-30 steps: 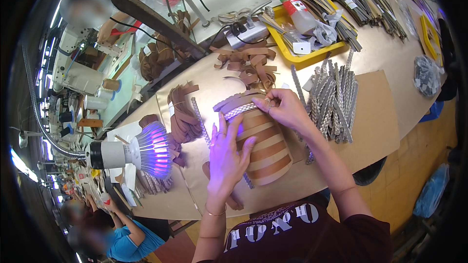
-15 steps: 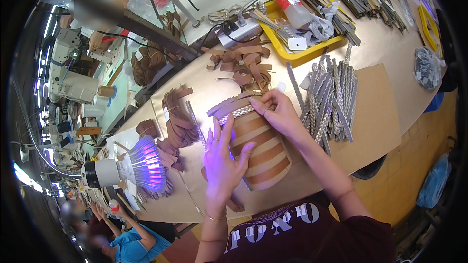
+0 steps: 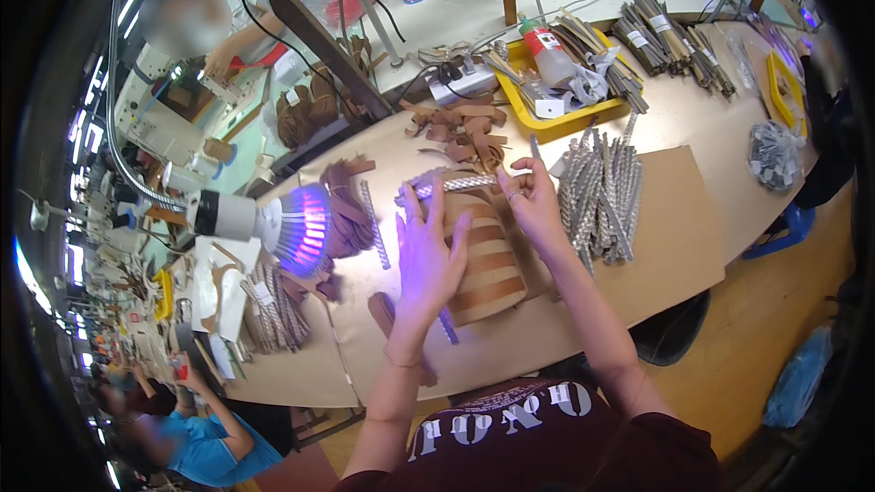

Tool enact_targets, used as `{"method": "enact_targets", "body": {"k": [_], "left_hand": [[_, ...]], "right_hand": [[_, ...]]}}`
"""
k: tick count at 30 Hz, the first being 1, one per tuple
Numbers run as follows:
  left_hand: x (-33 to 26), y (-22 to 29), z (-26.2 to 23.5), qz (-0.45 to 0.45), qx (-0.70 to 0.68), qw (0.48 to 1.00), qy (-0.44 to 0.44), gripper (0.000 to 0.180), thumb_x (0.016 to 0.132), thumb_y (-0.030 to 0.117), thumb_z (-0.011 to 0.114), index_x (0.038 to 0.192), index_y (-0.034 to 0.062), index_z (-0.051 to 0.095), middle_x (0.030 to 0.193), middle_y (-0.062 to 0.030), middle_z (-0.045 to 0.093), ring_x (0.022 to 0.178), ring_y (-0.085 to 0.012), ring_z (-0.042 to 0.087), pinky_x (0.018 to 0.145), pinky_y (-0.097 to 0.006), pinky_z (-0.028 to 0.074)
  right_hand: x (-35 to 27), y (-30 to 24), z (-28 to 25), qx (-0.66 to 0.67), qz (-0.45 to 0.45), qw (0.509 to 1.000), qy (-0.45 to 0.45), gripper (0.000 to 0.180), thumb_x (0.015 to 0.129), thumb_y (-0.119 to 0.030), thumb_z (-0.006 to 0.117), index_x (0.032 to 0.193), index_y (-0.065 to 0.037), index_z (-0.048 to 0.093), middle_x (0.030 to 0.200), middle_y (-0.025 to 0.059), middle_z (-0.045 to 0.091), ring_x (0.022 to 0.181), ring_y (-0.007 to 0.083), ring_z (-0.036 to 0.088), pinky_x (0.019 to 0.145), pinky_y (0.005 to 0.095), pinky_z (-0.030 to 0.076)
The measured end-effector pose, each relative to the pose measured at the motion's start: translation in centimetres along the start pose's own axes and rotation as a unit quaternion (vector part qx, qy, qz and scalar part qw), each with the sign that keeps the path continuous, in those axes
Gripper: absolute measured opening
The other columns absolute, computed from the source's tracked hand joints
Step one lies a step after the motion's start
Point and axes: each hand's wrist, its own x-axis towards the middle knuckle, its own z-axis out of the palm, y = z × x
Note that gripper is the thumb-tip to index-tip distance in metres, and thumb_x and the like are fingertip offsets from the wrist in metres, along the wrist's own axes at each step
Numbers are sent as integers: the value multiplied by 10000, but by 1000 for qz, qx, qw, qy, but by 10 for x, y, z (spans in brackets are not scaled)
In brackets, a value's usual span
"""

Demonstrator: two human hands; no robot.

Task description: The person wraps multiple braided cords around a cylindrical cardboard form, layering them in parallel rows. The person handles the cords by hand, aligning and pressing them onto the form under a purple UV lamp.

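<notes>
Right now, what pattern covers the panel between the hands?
The panel has alternating brown and beige stripes (head view).

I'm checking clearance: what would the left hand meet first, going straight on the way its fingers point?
Likely the pale braided strip, which the left hand already seems to touch; beyond it, perhaps the loose brown strips, though depth is unclear.

lamp (image 3: pixel 305 230) left of panel (image 3: pixel 485 275) — strip pile (image 3: pixel 602 196) right — bottle (image 3: pixel 550 59) in tray (image 3: pixel 558 130) behind
</notes>
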Motion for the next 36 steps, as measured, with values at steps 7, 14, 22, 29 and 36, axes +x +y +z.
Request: {"method": "enact_targets", "body": {"k": [7, 14, 22, 29, 36], "left_hand": [[0, 10, 6, -42, 65, 997, 3, 705, 986, 527, 467, 1525, 92, 332, 1563, -331, 187, 1462, -437, 210, 1170, -579, 117], [-61, -5, -1, -1, 8, 990, 143, 630, 974, 352, 555, 1511, 94, 352, 1595, -265, 171, 1508, -360, 108, 1187, -564, 11], [-187, -16, 62, 26, -92, 993, 73, 717, 901, 368, 649, 1458, 8, 377, 1555, -370, 116, 1472, -479, 102, 1168, -614, 78], [-204, -27, 108, 46, 5, 998, 38, 676, 892, 386, 648, 1399, -9, 439, 1527, -405, 140, 1452, -512, 134, 1168, -599, 120], [-200, -23, 107, 49, 13, 995, 80, 614, 895, 383, 637, 1363, 13, 492, 1532, -387, 163, 1453, -501, 152, 1172, -586, 135]], "right_hand": [[-46, -37, -91, -31, -190, 977, 91, 149, 958, -157, 655, 979, -29, 581, 775, -25, 564, 656, 38, 481, 572, 206, 406], [-83, -36, -180, -329, -70, 929, 154, 230, 928, -195, 677, 1012, 19, 674, 735, 8, 600, 629, 71, 508, 581, 254, 444], [-92, 5, -191, -285, -56, 952, 97, 235, 941, -200, 664, 1003, 27, 677, 750, 14, 629, 633, 73, 512, 590, 251, 447], [-78, 23, -212, -209, -50, 960, 182, 248, 961, -214, 634, 997, 28, 675, 736, 39, 643, 642, 96, 574, 592, 262, 479], [-32, 17, -212, -335, -46, 916, 215, 373, 901, -311, 709, 1033, 36, 680, 828, 90, 700, 704, 134, 651, 632, 290, 527]]}}
